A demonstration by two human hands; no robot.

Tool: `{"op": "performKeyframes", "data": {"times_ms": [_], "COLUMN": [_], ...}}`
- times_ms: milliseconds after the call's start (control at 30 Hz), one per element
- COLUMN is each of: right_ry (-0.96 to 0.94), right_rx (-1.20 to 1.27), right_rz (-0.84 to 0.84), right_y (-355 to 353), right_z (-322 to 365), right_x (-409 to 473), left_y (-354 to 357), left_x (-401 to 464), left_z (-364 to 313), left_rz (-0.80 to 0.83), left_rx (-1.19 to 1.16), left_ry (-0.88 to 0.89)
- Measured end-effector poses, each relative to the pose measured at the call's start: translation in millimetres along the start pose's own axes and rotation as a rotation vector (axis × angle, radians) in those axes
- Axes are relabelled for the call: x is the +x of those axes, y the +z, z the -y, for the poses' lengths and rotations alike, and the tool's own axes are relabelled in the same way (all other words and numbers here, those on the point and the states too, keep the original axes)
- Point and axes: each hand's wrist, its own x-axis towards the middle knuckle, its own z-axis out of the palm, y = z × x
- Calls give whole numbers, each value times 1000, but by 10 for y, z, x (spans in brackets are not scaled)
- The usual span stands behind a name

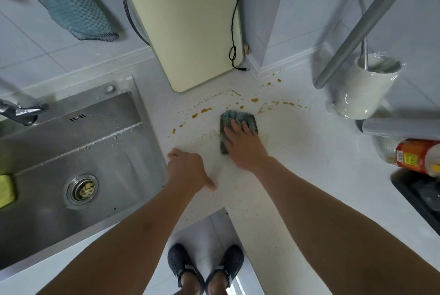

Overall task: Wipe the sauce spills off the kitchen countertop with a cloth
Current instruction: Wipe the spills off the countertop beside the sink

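Brown sauce spills (206, 110) arc across the white countertop (297, 147) in drops and streaks, from near the sink round to the right (288, 103). A folded blue-green cloth (234, 119) lies flat on the counter just below the spills. My right hand (242, 144) presses on the cloth with fingers spread over it. My left hand (188, 168) rests on the counter beside the sink edge, fingers curled, holding nothing.
A steel sink (78, 151) with faucet (21, 110) lies left. A pale green cutting board (188, 23) leans on the wall with a black cable (234, 51). A white utensil holder (364, 89), a metal pole (357, 30), a sauce bottle (414, 156) and a black stovetop (419, 197) stand right.
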Motion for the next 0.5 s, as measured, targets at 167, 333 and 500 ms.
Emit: {"op": "performKeyframes", "data": {"times_ms": [167, 333, 500], "right_ry": [36, 183, 348], "right_rx": [-111, -120, -25], "right_rz": [51, 57, 22], "right_y": [185, 42, -128], "right_z": [-215, -780, -1293], "right_x": [-51, -274, -487], "left_y": [114, 113, 89], "left_x": [2, 5, 19], "left_z": [63, 70, 55], "left_rz": [-37, -12, -6], "left_rx": [13, 8, 32], "left_ry": [-7, 3, 0]}}
